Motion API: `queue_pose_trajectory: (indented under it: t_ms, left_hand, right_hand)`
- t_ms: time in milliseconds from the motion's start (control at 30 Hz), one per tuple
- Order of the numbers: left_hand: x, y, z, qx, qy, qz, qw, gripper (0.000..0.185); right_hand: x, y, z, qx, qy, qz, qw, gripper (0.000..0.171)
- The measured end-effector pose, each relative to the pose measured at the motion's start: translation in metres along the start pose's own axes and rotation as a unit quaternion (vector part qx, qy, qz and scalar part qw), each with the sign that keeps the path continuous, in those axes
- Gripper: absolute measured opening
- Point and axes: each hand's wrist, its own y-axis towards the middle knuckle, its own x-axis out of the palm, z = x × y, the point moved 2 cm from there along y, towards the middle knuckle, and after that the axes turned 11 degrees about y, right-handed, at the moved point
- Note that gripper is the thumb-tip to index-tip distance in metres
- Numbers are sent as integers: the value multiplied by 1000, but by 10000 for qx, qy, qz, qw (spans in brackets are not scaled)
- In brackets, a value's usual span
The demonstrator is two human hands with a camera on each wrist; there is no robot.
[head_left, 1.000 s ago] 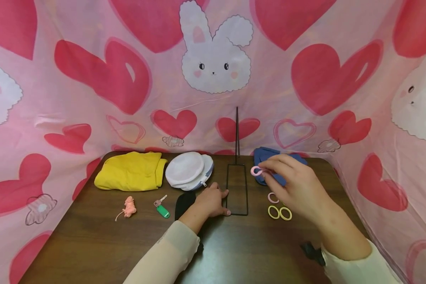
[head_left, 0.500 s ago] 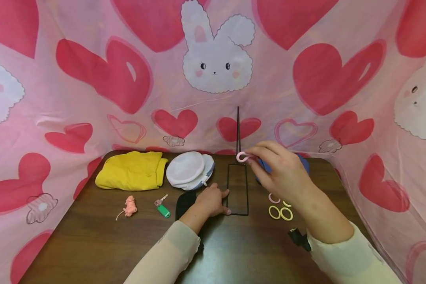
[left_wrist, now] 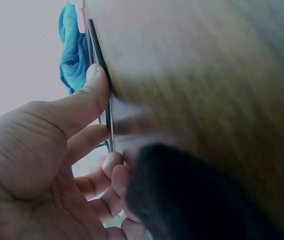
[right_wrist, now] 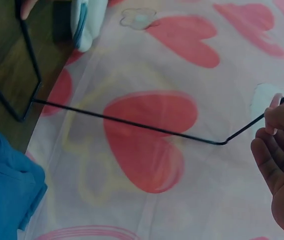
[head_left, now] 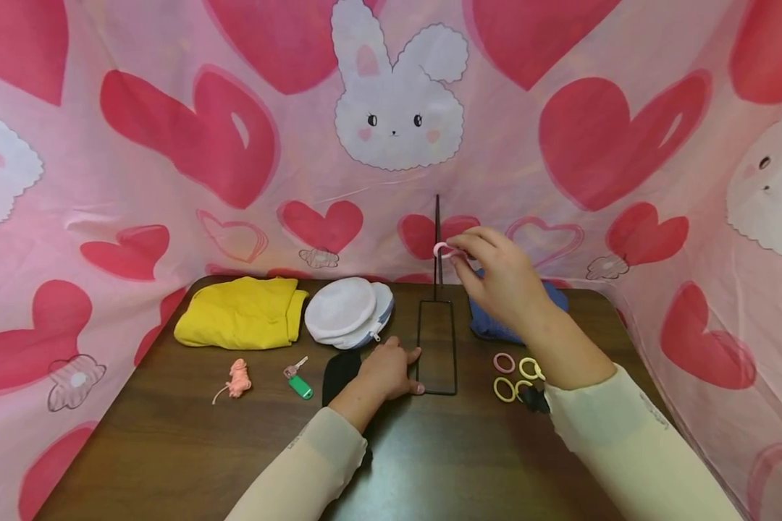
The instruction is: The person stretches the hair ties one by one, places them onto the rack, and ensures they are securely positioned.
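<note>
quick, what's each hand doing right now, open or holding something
Left hand: open, touching the black wire stand.
Right hand: closed, pinching a pink ring.

Pink ring (head_left: pixel 437 250), partly covered by right hand (head_left: pixel 495 271), wire stand (head_left: pixel 455 347), cut off in right wrist view, blue cloth (head_left: pixel 494 323), partly behind right forearm (head_left: pixel 565 347), one yellow ring (head_left: pixel 518 388), overlapped by black wrist fitting (head_left: pixel 535 400), black item (head_left: pixel 339 371), partly behind left forearm (head_left: pixel 356 399), sleeve lettering (head_left: pixel 296 437), too small to read.

A yellow cloth (head_left: pixel 240 315) lies beside a white pouch (head_left: pixel 340 310) (zippered), a green-tagged key (head_left: pixel 300 386) in front.
</note>
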Motion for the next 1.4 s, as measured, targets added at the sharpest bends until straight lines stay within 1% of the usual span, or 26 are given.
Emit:
queue_pose_trajectory:
  t_ms: [100, 267, 367, 567, 700, 800, 900, 1000, 1200, 1400]
  left_hand:
    - [0, -1, 1, 27, 17, -17, 10000, 82]
    - [-1, 0, 1, 58, -12, -28, 10000, 82]
    - [0, 0, 1, 54, -59, -68, 9999, 82]
    - [1, 1, 1, 42, -120, -166, 9998, 82]
    - [1, 2, 0, 80, -75, -162, 9998, 82]
    - [2, 2, 0, 145, -28, -133, 9998, 82]
    - [1, 2, -1, 210, -26, -115, 9997, 82]
    - [0, 1, -1, 225, -38, -124, 9997, 82]
    - [0, 1, -3, 224, -1, -152, 9996, 82]
    - [1, 2, -4, 219, 9, -135, 9997, 82]
  right_hand:
    - [5, 9, 10, 132, -27, 30, 9999, 25]
    - [13, 23, 27, 271, 0, 174, 9995, 23]
    - [16, 31, 37, 515, 65, 200, 9985, 24]
    - [20, 42, 55, 1116, 86, 74, 9937, 26]
    - [23, 48, 64, 1337, 83, 24, 9910, 28]
    - [24, 48, 69, 1406, 205, 39, 9899, 31]
    - [25, 45, 72, 1385, 377, 121, 9896, 33]
    - [23, 38, 73, 1241, 490, 220, 9908, 35]
    - [17, 19, 66, 911, 410, 327, 9945, 33]
    - [12, -3, 58, 883, 535, 342, 9941, 34]
